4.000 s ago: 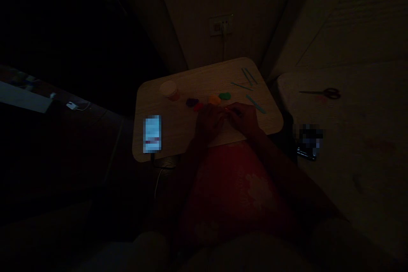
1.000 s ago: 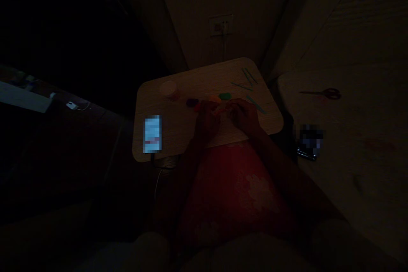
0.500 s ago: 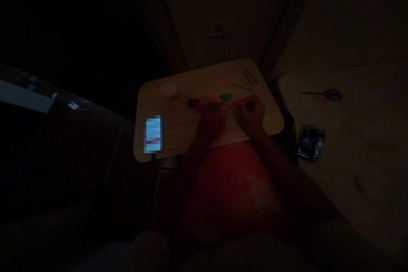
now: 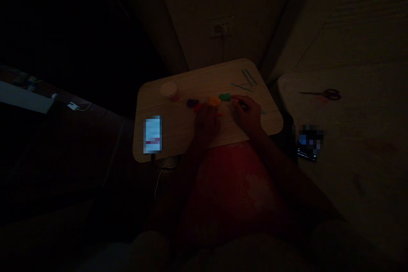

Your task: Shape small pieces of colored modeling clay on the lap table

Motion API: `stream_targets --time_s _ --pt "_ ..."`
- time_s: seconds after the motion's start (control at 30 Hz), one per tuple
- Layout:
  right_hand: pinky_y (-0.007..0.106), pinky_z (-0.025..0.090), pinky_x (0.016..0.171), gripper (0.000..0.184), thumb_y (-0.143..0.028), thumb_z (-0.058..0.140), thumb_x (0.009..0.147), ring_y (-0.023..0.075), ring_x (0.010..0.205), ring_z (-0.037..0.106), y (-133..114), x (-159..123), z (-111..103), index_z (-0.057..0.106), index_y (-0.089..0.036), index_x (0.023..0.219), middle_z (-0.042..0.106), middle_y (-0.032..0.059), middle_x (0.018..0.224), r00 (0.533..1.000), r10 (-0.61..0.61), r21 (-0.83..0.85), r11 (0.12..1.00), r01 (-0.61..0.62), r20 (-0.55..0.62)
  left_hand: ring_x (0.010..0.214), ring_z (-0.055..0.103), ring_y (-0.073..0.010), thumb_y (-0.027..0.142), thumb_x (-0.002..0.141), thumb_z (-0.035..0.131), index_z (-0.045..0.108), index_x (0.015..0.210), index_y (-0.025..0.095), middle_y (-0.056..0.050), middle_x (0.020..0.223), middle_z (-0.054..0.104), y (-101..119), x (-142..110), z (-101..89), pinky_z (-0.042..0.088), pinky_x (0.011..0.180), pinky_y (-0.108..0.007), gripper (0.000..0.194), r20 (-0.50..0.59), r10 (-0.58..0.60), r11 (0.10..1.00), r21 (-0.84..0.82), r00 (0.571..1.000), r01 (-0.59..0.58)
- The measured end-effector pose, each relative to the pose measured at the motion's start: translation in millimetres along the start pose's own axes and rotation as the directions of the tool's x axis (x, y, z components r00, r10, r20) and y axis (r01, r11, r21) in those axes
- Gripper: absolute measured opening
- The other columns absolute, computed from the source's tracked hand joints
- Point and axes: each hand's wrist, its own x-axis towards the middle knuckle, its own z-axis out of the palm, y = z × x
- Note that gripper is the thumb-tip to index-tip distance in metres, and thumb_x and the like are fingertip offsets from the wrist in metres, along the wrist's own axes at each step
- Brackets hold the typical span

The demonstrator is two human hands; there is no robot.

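On the small wooden table (image 4: 178, 131), my left hand (image 4: 206, 121) rests palm down, its fingers stretched forward beside a red lump (image 4: 197, 107) and an orange lump (image 4: 214, 101) that look like modelling clay. A small pinkish-red piece (image 4: 219, 114) shows at its right side; contact is too dark to make out. My right hand (image 4: 247, 112) is closed, pinching a small red piece (image 4: 236, 100) between thumb and finger. Just left of those fingertips lies a green lump (image 4: 225, 97). A dark purple lump (image 4: 192, 103) sits at the left end of the row.
A lidded tub (image 4: 170, 90) stands at the table's back left, and a lit phone (image 4: 152, 134) lies at front left. Several thin green sticks (image 4: 242, 87) are at back right. Scissors (image 4: 330, 94) lie on the surface to the right. The room is very dark.
My left hand has shifted slightly left and toward me, uncovering more of the orange lump. My right hand has moved a little left, its fingertips now near the green lump.
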Motion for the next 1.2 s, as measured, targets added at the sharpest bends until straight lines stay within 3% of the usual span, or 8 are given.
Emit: stream_targets --time_s 0.1,0.27,0.4,0.7,1.0,1.2 --pt "0.038 0.057 0.081 0.039 -0.056 0.063 0.094 0.0249 0.096 0.071 1 0 1 0.077 -0.023 0.108 0.078 0.0101 0.109 0.999 0.023 0.035 0.999 -0.024 0.025 0.107 0.058 -0.0314 0.028 0.094 0.059 0.066 0.107 0.017 -0.015 0.11 0.061 2 0 -1.1 0.05 0.097 -0.048 0.018 0.003 0.026 0.999 0.02 1.0 -0.026" --pt "0.035 0.055 0.072 0.036 -0.053 0.061 0.096 0.0212 0.078 0.069 3 -1 2 0.076 -0.022 0.107 0.078 0.0071 0.095 0.996 0.037 -0.006 0.999 -0.036 0.076 0.111 0.056 -0.0299 0.031 0.102 0.051 0.069 0.112 0.017 -0.015 0.117 0.06 5 3 -2.0 0.046 0.102 -0.048 0.025 0.102 0.073 0.996 0.035 0.992 -0.077" --pt "0.036 0.057 0.075 0.032 -0.048 0.06 0.096 0.0233 0.085 0.071 3 -1 2 0.076 -0.021 0.105 0.079 0.0093 0.099 0.996 0.005 -0.032 0.999 -0.002 0.088 0.105 0.058 -0.0272 0.028 0.104 0.048 0.07 0.106 0.017 -0.013 0.11 0.062 3 4 -0.1 0.049 0.098 -0.044 0.025 0.144 0.065 0.998 0.01 0.987 -0.068" --pt "0.037 0.055 0.077 0.023 -0.041 0.064 0.092 0.0237 0.083 0.07 -1 0 0 0.076 -0.023 0.084 0.078 0.0066 0.09 0.994 -0.026 -0.074 0.997 0.034 0.11 0.103 0.058 -0.0278 0.027 0.103 0.046 0.066 0.099 0.017 -0.013 0.106 0.06 2 1 0.8 0.052 0.095 -0.045 0.022 0.042 0.024 1.0 -0.022 0.999 -0.023" --pt "0.033 0.042 0.062 0.046 -0.044 0.05 0.101 0.017 0.059 0.053 -3 1 -1 0.056 -0.023 0.061 0.059 0.0018 0.06 0.989 -0.01 -0.149 0.988 0.032 0.145 0.106 0.058 -0.0296 0.023 0.099 0.053 0.065 0.1 0.017 -0.014 0.108 0.06 4 2 -2.5 0.05 0.096 -0.046 0.014 0.051 -0.038 0.999 0.004 0.998 0.038" --pt "0.037 0.053 0.081 0.028 -0.041 0.058 0.097 0.0239 0.087 0.069 7 2 0 0.075 -0.02 0.087 0.077 0.009 0.093 0.995 -0.035 -0.112 0.993 0.046 0.096 0.104 0.058 -0.0281 0.022 0.099 0.054 0.066 0.1 0.017 -0.013 0.107 0.061 1 1 -0.2 0.051 0.095 -0.044 0.013 0.007 -0.01 1.0 -0.005 1.0 0.01"
